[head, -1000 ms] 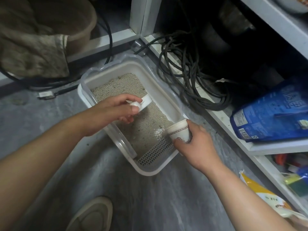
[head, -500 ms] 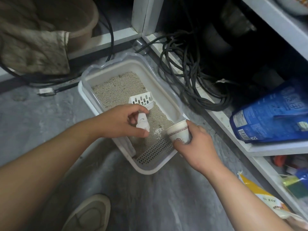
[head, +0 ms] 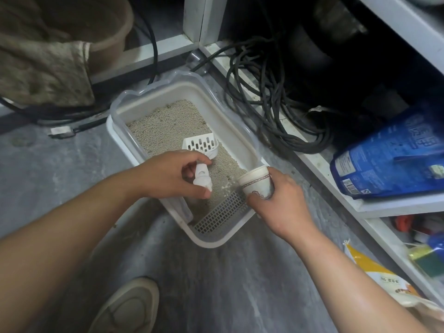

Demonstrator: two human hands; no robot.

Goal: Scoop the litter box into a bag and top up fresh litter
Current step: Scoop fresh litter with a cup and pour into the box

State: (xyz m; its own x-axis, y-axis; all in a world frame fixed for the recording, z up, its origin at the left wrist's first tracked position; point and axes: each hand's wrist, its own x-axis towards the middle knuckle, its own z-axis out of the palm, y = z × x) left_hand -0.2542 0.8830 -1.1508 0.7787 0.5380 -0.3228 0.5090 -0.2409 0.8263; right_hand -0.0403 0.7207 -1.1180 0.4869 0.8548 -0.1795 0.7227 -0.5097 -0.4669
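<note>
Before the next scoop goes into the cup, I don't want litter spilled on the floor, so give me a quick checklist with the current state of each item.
1. Left hand grips the scoop by its handle: ok.
2. Right hand holds the paper cup: ok.
3. Cup mouth open and tilted toward the scoop: ok.
4. Cup over the litter box, not the floor: ok, at its right rim.
5. Scoop loaded with waste: cannot tell; its slotted head looks empty.
6. Cup has room left: cannot tell, inside hidden.

Left hand point(head: 168, 174) and right hand point(head: 276, 203) both curled in grip
</note>
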